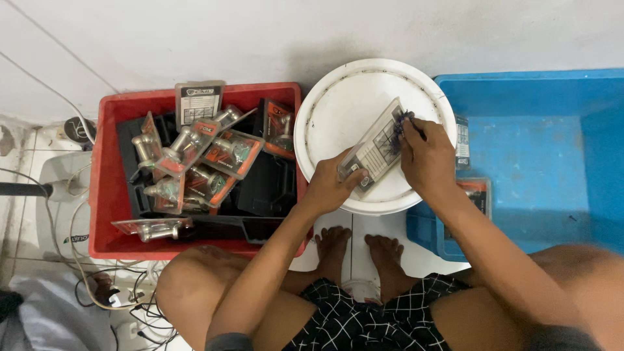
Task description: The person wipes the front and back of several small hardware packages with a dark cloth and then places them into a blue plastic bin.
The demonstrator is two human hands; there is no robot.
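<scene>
Blister pack (376,148) held flat on white bucket lid (338,110), left hand (328,185) gripping lower end, right hand (426,156) pinching top; pack could slide off if pressed unevenly

You are working with two hands: your left hand (328,185) and your right hand (426,156) are gripping one flat clear packet (376,148) over one white round bucket lid (338,110). Two crates are sitting beside it: one red crate (104,195) at nine o'clock and one blue crate (539,117) at three o'clock. In the red crate roughly ten blister packs (195,153) of metal parts are piling up; the exact number cannot be told. In the blue crate two packs (480,192) are showing, partly hidden by your right arm.
</scene>
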